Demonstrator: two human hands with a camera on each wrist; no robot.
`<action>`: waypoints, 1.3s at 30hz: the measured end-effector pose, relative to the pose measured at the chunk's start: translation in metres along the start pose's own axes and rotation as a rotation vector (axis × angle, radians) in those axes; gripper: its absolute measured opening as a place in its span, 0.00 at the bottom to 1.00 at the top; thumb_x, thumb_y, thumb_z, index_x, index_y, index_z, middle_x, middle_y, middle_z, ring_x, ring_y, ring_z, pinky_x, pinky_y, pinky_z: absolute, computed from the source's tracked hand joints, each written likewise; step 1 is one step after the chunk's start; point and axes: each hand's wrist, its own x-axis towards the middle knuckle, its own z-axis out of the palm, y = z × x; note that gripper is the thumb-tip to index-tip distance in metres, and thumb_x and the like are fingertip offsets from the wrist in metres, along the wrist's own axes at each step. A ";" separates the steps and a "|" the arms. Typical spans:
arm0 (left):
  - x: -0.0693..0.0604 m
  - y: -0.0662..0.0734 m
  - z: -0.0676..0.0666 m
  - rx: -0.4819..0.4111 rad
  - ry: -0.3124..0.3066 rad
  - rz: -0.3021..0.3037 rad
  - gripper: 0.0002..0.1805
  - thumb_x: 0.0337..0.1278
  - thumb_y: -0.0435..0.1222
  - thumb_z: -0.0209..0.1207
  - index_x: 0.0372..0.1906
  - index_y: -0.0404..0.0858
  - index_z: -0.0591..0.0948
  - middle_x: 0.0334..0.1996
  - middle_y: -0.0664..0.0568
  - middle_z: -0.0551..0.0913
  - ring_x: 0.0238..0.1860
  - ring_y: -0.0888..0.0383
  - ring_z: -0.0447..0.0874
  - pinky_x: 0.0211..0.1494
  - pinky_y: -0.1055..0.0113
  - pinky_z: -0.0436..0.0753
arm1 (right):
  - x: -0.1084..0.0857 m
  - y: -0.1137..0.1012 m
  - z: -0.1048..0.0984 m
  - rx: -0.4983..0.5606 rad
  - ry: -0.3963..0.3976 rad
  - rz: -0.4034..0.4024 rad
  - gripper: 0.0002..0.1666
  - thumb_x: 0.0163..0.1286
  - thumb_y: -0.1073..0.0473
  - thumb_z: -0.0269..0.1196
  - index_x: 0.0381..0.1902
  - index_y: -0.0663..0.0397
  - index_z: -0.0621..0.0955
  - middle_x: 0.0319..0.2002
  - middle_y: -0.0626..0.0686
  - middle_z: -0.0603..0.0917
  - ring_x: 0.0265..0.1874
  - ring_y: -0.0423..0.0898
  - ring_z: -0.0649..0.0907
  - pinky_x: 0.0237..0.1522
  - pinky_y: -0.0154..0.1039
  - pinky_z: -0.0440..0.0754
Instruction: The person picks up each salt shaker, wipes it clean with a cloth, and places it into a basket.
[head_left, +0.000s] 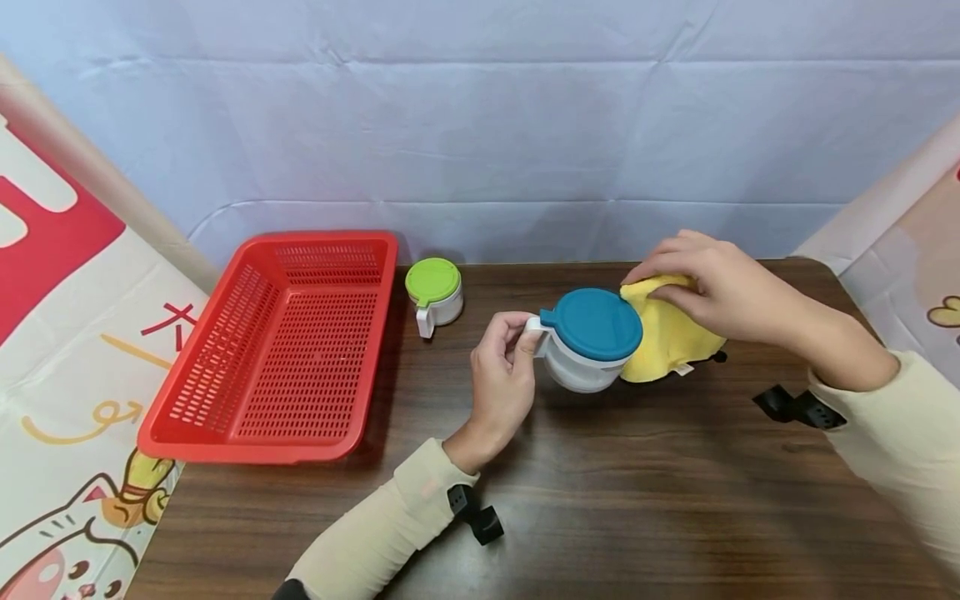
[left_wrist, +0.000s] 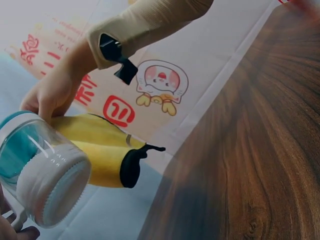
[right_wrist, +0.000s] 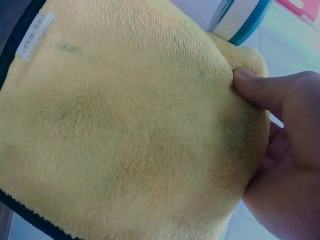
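A clear jar (head_left: 584, 372) with a blue lid (head_left: 598, 324) and a white handle is held up by my left hand (head_left: 504, 379), whose fingers and thumb grip the handle. White contents show through its wall in the left wrist view. My right hand (head_left: 716, 287) pinches a fluffy yellow cloth (head_left: 663, 337) between thumb and fingers. The cloth hangs beside the jar's right side in the head view; whether they touch I cannot tell. Dark edging and a small white tag (right_wrist: 36, 36) show on the cloth in the right wrist view.
A red plastic basket (head_left: 363, 367) with slotted walls stands on the left of the brown wooden table (head_left: 637, 500). Between it and my left hand is a smaller jar with a green lid (head_left: 433, 281), its white handle facing front. A pale cloth backdrop (head_left: 480, 125) rises behind the table.
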 end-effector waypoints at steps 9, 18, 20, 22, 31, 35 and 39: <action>0.000 0.000 0.000 0.001 0.002 -0.011 0.09 0.74 0.33 0.56 0.49 0.29 0.77 0.47 0.42 0.87 0.45 0.58 0.84 0.48 0.66 0.83 | -0.018 -0.007 -0.005 0.052 0.017 -0.041 0.29 0.52 0.79 0.74 0.47 0.45 0.87 0.44 0.40 0.86 0.41 0.35 0.74 0.35 0.28 0.69; 0.001 0.000 -0.002 -0.011 0.008 -0.030 0.09 0.75 0.32 0.55 0.50 0.29 0.77 0.47 0.42 0.87 0.45 0.58 0.83 0.48 0.67 0.83 | -0.025 -0.013 -0.006 0.086 0.027 -0.093 0.35 0.46 0.80 0.75 0.48 0.43 0.87 0.44 0.38 0.85 0.43 0.34 0.76 0.38 0.27 0.70; 0.001 0.000 -0.002 -0.016 0.007 -0.030 0.09 0.75 0.32 0.55 0.50 0.29 0.77 0.47 0.41 0.87 0.45 0.58 0.84 0.49 0.66 0.83 | -0.025 -0.013 -0.005 0.086 0.037 -0.095 0.35 0.45 0.80 0.76 0.48 0.44 0.87 0.44 0.39 0.85 0.43 0.34 0.76 0.38 0.28 0.70; 0.001 0.000 -0.002 -0.020 0.004 -0.032 0.09 0.75 0.32 0.55 0.49 0.29 0.77 0.47 0.41 0.87 0.45 0.58 0.84 0.49 0.66 0.83 | -0.025 -0.013 -0.004 0.084 0.046 -0.091 0.34 0.45 0.80 0.76 0.47 0.44 0.87 0.43 0.39 0.85 0.43 0.34 0.76 0.37 0.28 0.70; 0.000 0.000 -0.002 -0.046 -0.008 -0.033 0.09 0.73 0.32 0.57 0.49 0.29 0.78 0.47 0.41 0.87 0.46 0.56 0.84 0.51 0.65 0.84 | -0.022 -0.012 -0.002 0.048 0.072 -0.049 0.31 0.48 0.79 0.76 0.46 0.45 0.87 0.42 0.40 0.85 0.38 0.34 0.73 0.34 0.28 0.69; 0.000 -0.001 -0.001 -0.050 -0.006 -0.036 0.09 0.74 0.32 0.56 0.49 0.28 0.77 0.47 0.41 0.87 0.46 0.57 0.84 0.50 0.66 0.83 | -0.018 -0.009 0.000 0.031 0.079 -0.027 0.28 0.50 0.78 0.75 0.45 0.46 0.87 0.41 0.41 0.85 0.39 0.35 0.73 0.35 0.30 0.68; 0.001 -0.002 0.000 -0.058 0.001 -0.044 0.09 0.74 0.32 0.56 0.49 0.28 0.77 0.47 0.40 0.87 0.47 0.55 0.84 0.50 0.66 0.83 | -0.014 -0.007 0.003 0.021 0.090 -0.002 0.26 0.52 0.78 0.74 0.45 0.47 0.87 0.41 0.43 0.86 0.41 0.37 0.73 0.37 0.31 0.68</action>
